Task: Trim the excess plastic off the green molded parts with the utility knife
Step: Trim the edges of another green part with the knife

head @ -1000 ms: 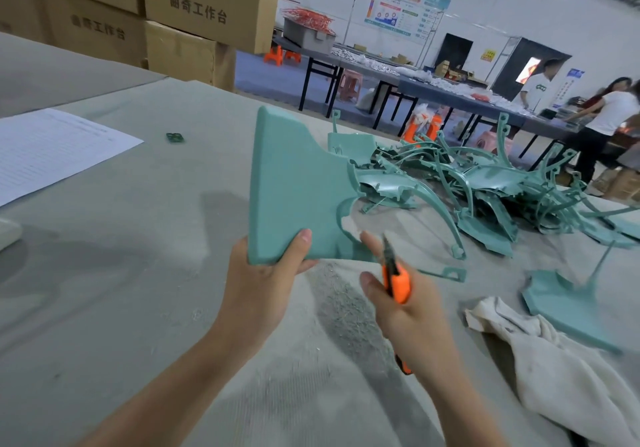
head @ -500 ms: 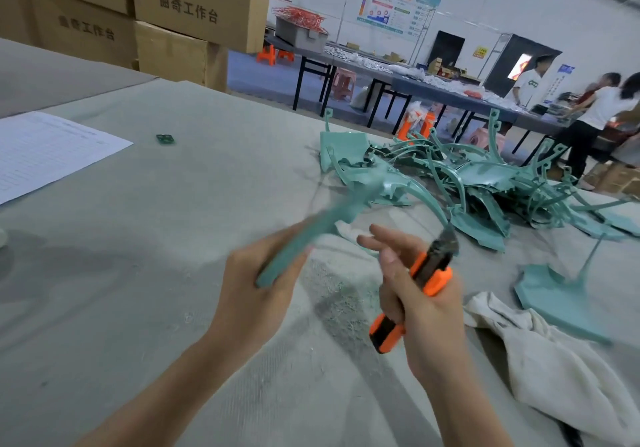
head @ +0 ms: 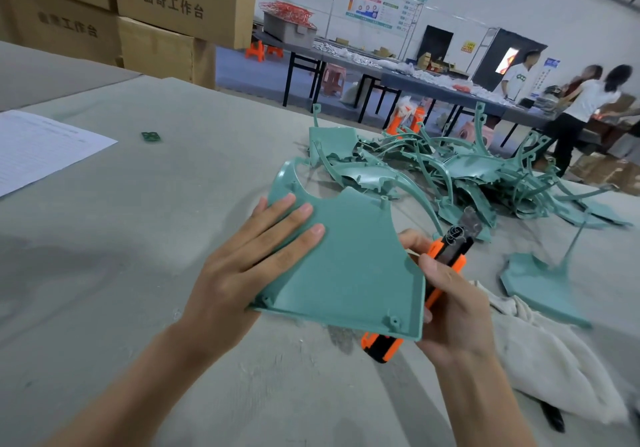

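**Trimming in hand, a heap left to do**

The green molded part (head: 349,266) is held tilted just above the table (head: 138,238), its right edge beside the utility knife (head: 448,252); a curl of shaving clings near the blade, so I judge this piece mid-trim; which parts in the pile of green parts (head: 467,172) behind are finished, I cannot tell; the left hand (head: 242,273) holds the part, fingers straight across its top, thumb hidden beneath; the right hand (head: 453,308) is curled round the knife handle, blade extended.
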### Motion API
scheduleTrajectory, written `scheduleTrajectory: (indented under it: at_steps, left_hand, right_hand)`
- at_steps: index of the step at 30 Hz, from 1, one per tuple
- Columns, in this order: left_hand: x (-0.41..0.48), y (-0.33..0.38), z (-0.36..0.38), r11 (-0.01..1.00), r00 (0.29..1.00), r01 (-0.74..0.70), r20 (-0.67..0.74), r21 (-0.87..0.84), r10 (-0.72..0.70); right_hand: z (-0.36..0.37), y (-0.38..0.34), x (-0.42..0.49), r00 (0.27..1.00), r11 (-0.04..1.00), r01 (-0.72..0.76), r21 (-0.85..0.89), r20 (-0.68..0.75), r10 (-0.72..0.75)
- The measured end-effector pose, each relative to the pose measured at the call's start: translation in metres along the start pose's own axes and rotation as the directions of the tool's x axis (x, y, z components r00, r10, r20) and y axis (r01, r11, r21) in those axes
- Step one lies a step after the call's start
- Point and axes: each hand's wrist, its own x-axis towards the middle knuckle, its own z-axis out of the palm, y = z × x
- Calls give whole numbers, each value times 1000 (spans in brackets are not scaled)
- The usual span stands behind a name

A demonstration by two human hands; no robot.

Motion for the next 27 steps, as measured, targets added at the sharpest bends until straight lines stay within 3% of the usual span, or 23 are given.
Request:
scheduleTrajectory:
  at_steps: [6, 11, 16, 19, 22, 24, 27]
  left_hand:
    - [-2, -6, 1, 996, 997, -83, -5, 17, 83]
    - [-1, -4, 2, 993, 993, -118, -15, 13, 118]
    - [-2, -4, 2, 990, 990, -141, 8, -1, 141]
    - [-2, -5, 3, 990, 989, -143, 37, 8, 142]
    - [-3, -8, 3, 992, 996, -84, -4, 94, 85]
    - [-3, -12, 1, 988, 999, -11, -44, 155, 18]
    - [-3, -18, -2, 978, 993, 89, -95, 189, -72]
  right_hand:
    - [-2, 1, 3, 993, 997, -79, -13, -87, 78]
    - [1, 3, 4, 978, 986, -116, -120, -188, 92]
    - [12, 8, 4, 938, 978, -204, -49, -297, 181]
    - [12, 13, 7, 921, 986, -162, -40, -365, 137]
    - [3, 11, 9, 875, 978, -104, -180, -484, 4]
    - [0, 6, 8, 901, 977, -48, -206, -431, -46]
    - [0, 3, 7, 970, 982, -69, -176, -243, 25]
